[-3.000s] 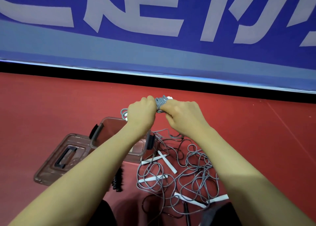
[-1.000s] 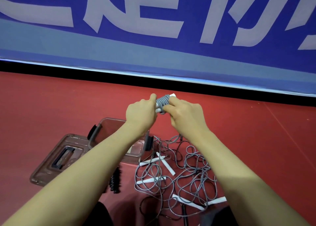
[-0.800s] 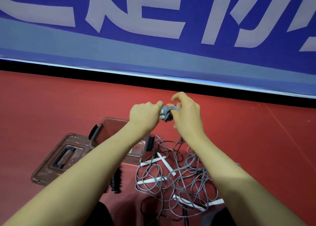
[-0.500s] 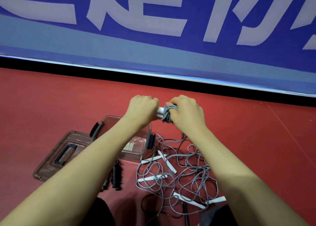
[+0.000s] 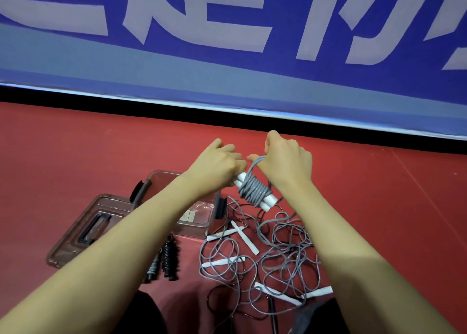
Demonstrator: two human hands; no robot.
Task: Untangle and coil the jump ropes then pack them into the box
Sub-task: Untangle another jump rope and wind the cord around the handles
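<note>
A grey jump rope is wound into a tight bundle (image 5: 253, 191) around its two white handles, held in the air above the floor. My left hand (image 5: 217, 165) grips the upper end of the handles. My right hand (image 5: 285, 161) pinches the grey cord just above the bundle and holds it taut. Below lies a tangled heap of grey ropes (image 5: 273, 255) with several white handles. The clear brown box (image 5: 202, 226) stands open on the red floor, left of the heap, partly hidden by my left forearm.
The box lid (image 5: 78, 235) with a black handle lies left of the box. A black ribbed pair of handles (image 5: 168, 260) lies in front of the box. A blue banner wall (image 5: 227, 55) closes off the far side of the red floor.
The bundle has tilted and dropped lower, so its handles now point down to the right. My right hand has lifted and pulled a strand of cord up from the bundle.
</note>
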